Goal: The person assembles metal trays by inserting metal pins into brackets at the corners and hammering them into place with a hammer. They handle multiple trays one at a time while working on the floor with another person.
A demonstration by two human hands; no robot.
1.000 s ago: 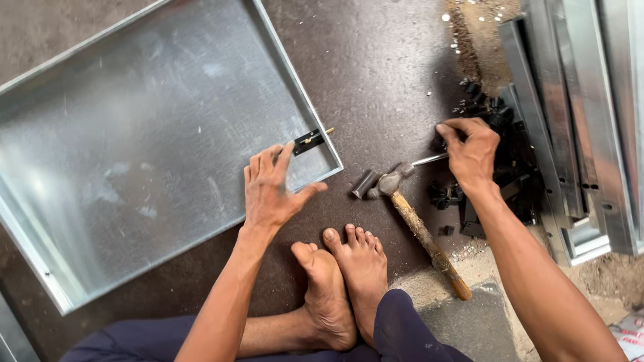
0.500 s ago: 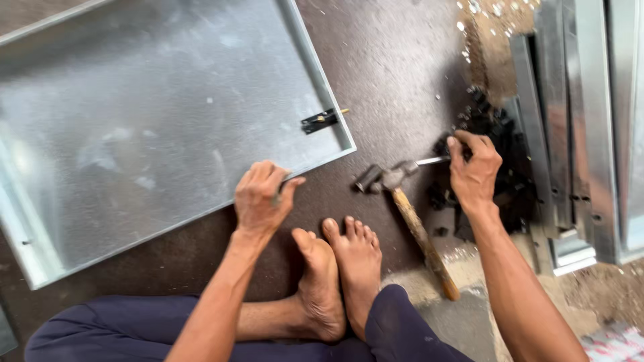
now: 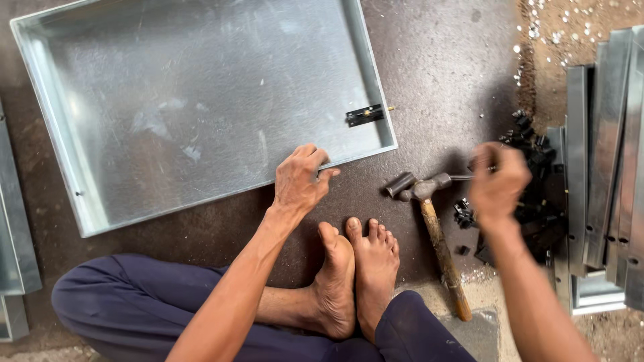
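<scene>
Left hand [image 3: 300, 179]: fingers curled, gripping the near rim of the metal tray [image 3: 67, 194].
Right hand [image 3: 498, 182]: blurred; thin rod apparently pinched above the black parts [image 3: 537, 201].
Hammer [image 3: 433, 231]: lying between.
Advice: tray to be held steady.

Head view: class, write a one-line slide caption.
Seated person's left hand grips galvanised tray edge; right hand blurred above hammer.
</scene>
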